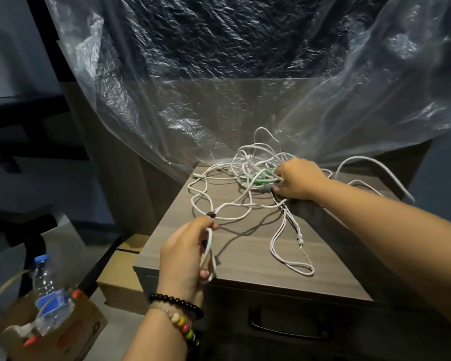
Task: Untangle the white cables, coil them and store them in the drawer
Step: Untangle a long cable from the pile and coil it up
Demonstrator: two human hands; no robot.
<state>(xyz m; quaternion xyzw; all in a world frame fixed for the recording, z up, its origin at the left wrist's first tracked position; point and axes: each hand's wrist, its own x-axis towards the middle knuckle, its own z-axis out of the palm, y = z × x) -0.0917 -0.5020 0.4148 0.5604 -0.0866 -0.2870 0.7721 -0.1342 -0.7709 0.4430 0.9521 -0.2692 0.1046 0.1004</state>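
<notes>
We find the white cables (248,183) tangled on the cabinet top (245,256), with the drawer (284,324) below closed. The left hand (185,256) grips a small coil; the right hand (297,181) clutches the knot. We judge that pulling risks tightening the knot or dragging loops over the edge.

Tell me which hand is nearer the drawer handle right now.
Left. The left hand grips a small cable coil at the cabinet top's front edge, just above and left of the drawer handle. The right hand is farther back, in the tangle of white cables.
</notes>
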